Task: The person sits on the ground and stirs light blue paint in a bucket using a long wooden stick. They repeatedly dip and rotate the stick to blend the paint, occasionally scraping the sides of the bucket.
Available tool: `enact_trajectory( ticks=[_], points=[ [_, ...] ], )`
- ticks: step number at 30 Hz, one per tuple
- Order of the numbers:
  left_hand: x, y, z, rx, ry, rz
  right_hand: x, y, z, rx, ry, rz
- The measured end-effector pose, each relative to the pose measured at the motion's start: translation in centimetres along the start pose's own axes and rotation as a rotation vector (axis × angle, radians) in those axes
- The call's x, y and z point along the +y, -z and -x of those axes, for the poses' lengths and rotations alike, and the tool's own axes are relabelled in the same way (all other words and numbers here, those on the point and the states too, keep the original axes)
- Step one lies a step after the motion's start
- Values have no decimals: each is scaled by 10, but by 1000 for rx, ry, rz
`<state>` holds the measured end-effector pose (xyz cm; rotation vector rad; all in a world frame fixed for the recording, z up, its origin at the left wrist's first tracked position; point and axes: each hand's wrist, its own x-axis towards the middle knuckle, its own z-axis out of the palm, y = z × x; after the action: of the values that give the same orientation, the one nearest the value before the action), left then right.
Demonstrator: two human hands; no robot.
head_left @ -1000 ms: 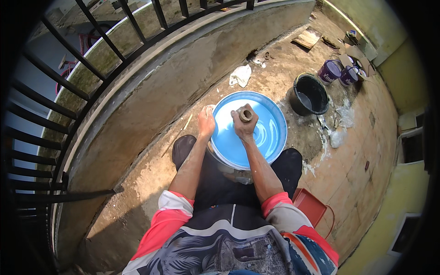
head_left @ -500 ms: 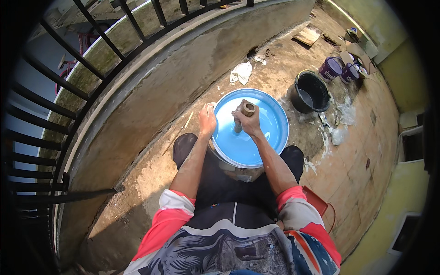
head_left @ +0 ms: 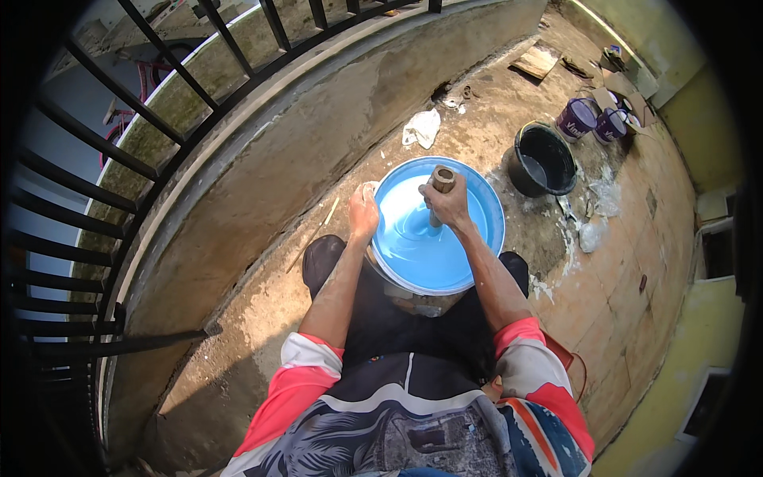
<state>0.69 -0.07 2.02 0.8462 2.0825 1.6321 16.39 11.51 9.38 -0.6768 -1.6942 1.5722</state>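
Between my knees stands a wide bucket (head_left: 501, 238) with light blue liquid (head_left: 425, 258), which looks like paint, inside it. My right hand (head_left: 450, 203) is wrapped round a thick brown stick (head_left: 443, 180). The stick stands nearly upright in the liquid, its lower end hidden below the surface; its top end looks hollow. At the bucket's left rim is my left hand (head_left: 364, 211), its fingers closed over the edge. Whitish smears mark its fingertips. Ripples curve across the liquid around the stick.
A black bucket (head_left: 542, 163) stands to the right, with two purple pails (head_left: 576, 119) beyond it. Crumpled clear plastic (head_left: 592, 236) and white spills lie nearby. A white cloth (head_left: 422, 128) and a thin stick (head_left: 314, 236) rest by the low wall (head_left: 238, 191). Black railings (head_left: 87, 135) top that wall.
My right hand has moved the stick a little to the right and away from me through the liquid. My left hand stays on the rim.
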Motion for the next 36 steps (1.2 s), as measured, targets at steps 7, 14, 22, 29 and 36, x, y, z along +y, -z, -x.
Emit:
enact_trajectory(
  ticks=[7, 14, 22, 29, 36],
  points=[
    [-5, -1, -3, 8, -20, -33, 36, -17, -21, 401, 234, -121],
    [10, 2, 3, -27, 21, 18, 14, 15, 18, -32, -180, -340],
    [-11, -5, -4, 4, -20, 23, -87, 87, -4, 107, 60, -213],
    [-23, -3, -6, 23, -111, -30, -223, 84, 11, 129, 206, -371],
    [-20, -2, -4, 27, -49, -7, -312, 108, 20, -38, 388, -347]
  ],
)
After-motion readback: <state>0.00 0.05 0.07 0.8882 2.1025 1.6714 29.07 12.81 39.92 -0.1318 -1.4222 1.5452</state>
